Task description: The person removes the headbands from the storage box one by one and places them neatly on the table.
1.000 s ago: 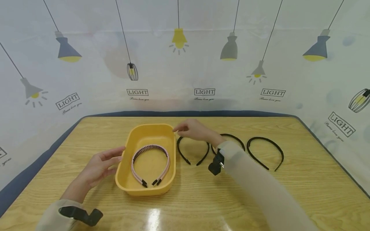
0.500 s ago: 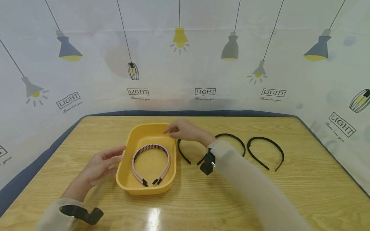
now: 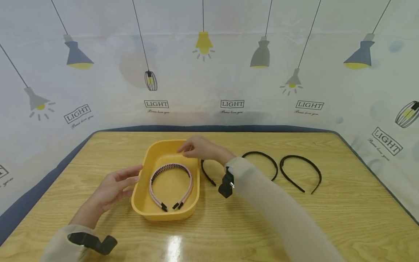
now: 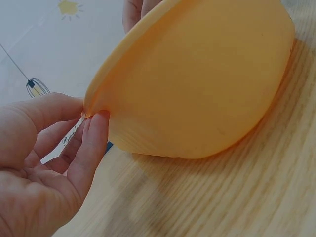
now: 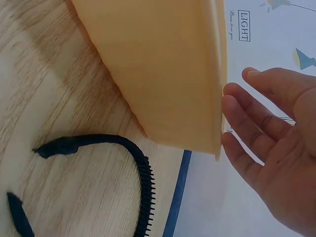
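A yellow plastic bin (image 3: 165, 217) stands on the left half of the table. Inside lie pink headbands (image 3: 152, 197) with black ends and dark teeth, one over another. My left hand (image 3: 111, 189) holds the bin's left rim; the left wrist view has the thumb at the rim and fingertips beneath it. My right hand (image 3: 204, 147) reaches over the far right corner of the bin, with its fingers loosely bent and nothing between them. In the right wrist view its fingertips (image 5: 231, 90) are right at the rim. A black headband (image 3: 207, 174) beside the bin is partly hidden by the right arm.
Two more black headbands, a middle one (image 3: 274, 162) and a right one (image 3: 316, 171), lie on the wooden table (image 3: 327, 225). A printed backdrop (image 3: 183, 83) rises behind the table's far edge.
My right hand has moved left, from the bin's right rim to over its far right corner. My left hand stays at the left rim.
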`<state>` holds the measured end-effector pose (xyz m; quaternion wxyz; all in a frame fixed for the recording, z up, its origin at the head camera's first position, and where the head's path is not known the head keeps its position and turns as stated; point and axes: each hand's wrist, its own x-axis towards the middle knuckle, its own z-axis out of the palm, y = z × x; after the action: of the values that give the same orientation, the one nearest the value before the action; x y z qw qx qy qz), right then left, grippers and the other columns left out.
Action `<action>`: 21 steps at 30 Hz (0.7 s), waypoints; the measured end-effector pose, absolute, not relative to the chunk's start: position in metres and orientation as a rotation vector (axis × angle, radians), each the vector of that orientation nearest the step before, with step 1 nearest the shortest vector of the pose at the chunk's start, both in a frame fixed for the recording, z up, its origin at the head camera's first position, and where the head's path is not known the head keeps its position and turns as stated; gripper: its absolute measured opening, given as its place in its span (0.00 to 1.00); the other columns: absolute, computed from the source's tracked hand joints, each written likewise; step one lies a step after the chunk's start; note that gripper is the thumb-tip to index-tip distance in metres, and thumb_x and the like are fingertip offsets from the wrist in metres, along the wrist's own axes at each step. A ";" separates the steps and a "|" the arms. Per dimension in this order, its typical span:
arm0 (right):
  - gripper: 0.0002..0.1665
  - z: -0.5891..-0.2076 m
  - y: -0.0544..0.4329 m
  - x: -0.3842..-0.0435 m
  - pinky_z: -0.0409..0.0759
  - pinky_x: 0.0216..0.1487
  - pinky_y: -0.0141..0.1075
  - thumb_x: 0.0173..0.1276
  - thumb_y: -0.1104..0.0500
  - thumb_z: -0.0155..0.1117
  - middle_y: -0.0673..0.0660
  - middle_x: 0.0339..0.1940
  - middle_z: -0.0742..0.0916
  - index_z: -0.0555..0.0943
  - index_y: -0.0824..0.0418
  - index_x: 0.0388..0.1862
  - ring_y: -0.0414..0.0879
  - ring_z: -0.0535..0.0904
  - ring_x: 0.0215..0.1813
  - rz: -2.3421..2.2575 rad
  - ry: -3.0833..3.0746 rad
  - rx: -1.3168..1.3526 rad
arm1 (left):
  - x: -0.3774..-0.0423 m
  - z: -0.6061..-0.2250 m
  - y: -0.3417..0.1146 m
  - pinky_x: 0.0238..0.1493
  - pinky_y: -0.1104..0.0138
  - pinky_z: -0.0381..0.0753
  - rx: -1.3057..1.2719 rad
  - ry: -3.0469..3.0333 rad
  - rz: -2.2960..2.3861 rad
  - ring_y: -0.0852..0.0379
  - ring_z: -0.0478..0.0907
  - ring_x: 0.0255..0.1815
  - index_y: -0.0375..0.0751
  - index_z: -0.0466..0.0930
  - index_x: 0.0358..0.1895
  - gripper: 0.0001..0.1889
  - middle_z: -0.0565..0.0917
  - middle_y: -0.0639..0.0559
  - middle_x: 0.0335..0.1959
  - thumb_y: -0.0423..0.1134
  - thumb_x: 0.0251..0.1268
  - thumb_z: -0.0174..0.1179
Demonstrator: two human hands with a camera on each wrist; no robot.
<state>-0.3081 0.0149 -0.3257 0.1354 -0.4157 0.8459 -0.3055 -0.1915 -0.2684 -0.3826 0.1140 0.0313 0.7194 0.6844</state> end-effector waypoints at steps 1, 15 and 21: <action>0.15 -0.326 0.013 -0.308 0.76 0.48 0.31 0.68 0.63 0.54 0.56 0.50 0.82 0.80 0.61 0.52 0.45 0.77 0.49 -0.879 2.450 -1.197 | -0.191 -0.383 -0.268 0.47 0.62 0.78 0.090 2.108 2.008 0.65 0.74 0.49 0.36 0.63 0.66 0.27 0.73 0.57 0.52 0.37 0.65 0.56; 0.15 -0.327 -0.006 -0.313 0.76 0.48 0.29 0.68 0.63 0.55 0.55 0.52 0.81 0.79 0.61 0.53 0.45 0.77 0.50 -0.842 2.390 -1.178 | -0.192 -0.383 -0.268 0.47 0.62 0.78 0.102 2.111 2.013 0.65 0.74 0.49 0.34 0.62 0.66 0.27 0.72 0.55 0.52 0.37 0.65 0.56; 0.16 -0.329 -0.012 -0.317 0.77 0.45 0.31 0.68 0.63 0.55 0.58 0.52 0.81 0.79 0.64 0.53 0.45 0.79 0.47 -0.851 2.360 -1.154 | -0.191 -0.382 -0.268 0.47 0.62 0.78 0.108 2.102 2.016 0.65 0.74 0.49 0.33 0.61 0.66 0.27 0.72 0.55 0.52 0.37 0.65 0.55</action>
<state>-0.3174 -0.0117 -0.3290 0.1891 -0.4104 0.8392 -0.3025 -0.1913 -0.2681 -0.3824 0.1130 0.0369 0.7166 0.6873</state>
